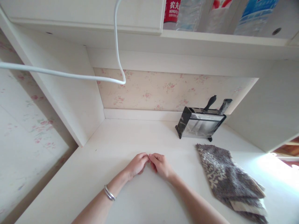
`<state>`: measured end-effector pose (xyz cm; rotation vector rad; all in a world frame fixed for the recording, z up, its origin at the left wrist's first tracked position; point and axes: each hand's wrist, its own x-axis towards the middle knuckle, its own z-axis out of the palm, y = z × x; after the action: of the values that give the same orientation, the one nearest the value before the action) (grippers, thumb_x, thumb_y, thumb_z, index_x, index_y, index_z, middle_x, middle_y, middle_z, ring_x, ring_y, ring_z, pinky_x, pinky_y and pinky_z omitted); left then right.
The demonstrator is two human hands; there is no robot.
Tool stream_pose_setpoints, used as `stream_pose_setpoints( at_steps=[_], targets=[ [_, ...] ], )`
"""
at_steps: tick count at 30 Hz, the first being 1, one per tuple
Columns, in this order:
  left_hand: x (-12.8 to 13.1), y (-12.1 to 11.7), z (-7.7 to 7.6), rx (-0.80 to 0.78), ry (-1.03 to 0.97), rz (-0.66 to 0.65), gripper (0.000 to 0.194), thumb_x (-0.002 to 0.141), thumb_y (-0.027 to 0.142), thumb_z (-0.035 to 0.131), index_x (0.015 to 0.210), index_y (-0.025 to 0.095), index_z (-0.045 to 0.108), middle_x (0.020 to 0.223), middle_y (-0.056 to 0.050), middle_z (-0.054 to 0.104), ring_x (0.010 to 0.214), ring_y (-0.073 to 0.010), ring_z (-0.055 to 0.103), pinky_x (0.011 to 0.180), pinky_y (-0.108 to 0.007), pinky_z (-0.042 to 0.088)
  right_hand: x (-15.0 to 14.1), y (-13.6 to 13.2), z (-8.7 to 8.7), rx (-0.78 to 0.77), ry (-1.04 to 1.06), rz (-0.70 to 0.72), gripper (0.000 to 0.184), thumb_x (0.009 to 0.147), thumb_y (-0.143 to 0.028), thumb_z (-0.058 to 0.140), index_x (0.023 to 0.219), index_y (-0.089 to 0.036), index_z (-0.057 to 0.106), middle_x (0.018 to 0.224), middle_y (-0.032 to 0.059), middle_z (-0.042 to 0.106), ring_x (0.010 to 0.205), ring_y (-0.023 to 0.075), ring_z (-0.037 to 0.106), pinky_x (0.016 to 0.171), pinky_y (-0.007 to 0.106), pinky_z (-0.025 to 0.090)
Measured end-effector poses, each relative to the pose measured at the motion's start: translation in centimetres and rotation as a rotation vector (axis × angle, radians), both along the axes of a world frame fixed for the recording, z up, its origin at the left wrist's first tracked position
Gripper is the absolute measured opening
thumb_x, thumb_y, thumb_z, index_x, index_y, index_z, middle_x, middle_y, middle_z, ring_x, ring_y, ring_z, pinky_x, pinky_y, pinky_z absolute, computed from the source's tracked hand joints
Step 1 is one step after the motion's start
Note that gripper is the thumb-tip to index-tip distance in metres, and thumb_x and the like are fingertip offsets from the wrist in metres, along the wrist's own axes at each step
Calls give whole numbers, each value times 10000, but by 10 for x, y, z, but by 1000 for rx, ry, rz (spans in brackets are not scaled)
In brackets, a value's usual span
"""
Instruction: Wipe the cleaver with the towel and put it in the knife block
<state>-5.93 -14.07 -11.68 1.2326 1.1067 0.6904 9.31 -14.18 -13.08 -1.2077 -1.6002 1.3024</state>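
Note:
My left hand (pixel 138 164) and my right hand (pixel 160 165) meet over the white tabletop (pixel 130 137), near its middle. The fingers of both are curled in, and the thumbs and forefingers touch at the tips. I see no object between them, though the insides of the curled fingers are hidden. A silver bangle (pixel 109 193) circles my left wrist. Nearest to my right hand, off to its right, lies a folded grey-brown patterned cloth (pixel 227 174), apart from it.
A knife block (pixel 201 124) with black handles stands at the back right. A white cable (pixel 93 77) hangs at upper left in front of the cabinet. Bottles (pixel 254 15) stand on the overhead shelf (pixel 210 37). Side panels (pixel 60 87) bound the tabletop.

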Motion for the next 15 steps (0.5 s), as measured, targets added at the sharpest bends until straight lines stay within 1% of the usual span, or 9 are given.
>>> stream_pose_setpoints(
  at_steps=[7, 12, 15],
  targets=[
    [0, -2, 4, 20, 52, 2, 192, 815, 380, 433, 737, 206, 459, 496, 77, 294, 400, -77, 239, 364, -214, 139, 0, -1, 0, 37, -67, -29, 443, 882, -545, 414, 635, -189, 504, 464, -45, 450, 420, 88, 386, 435, 222, 308],
    [2, -3, 6, 45, 101, 7, 219, 817, 401, 431, 740, 201, 479, 503, 72, 323, 405, -81, 258, 392, -224, 166, 0, -2, 4, 80, -111, -38, 424, 895, -525, 403, 648, -196, 504, 460, -48, 456, 443, 94, 402, 475, 227, 329],
    [3, -4, 9, 49, 116, 0, 233, 816, 408, 425, 749, 198, 500, 502, 69, 339, 410, -85, 267, 412, -227, 197, 0, -3, 6, 49, -84, -18, 414, 889, -516, 425, 645, -192, 505, 471, -41, 474, 456, 96, 417, 485, 231, 334]
  ],
)
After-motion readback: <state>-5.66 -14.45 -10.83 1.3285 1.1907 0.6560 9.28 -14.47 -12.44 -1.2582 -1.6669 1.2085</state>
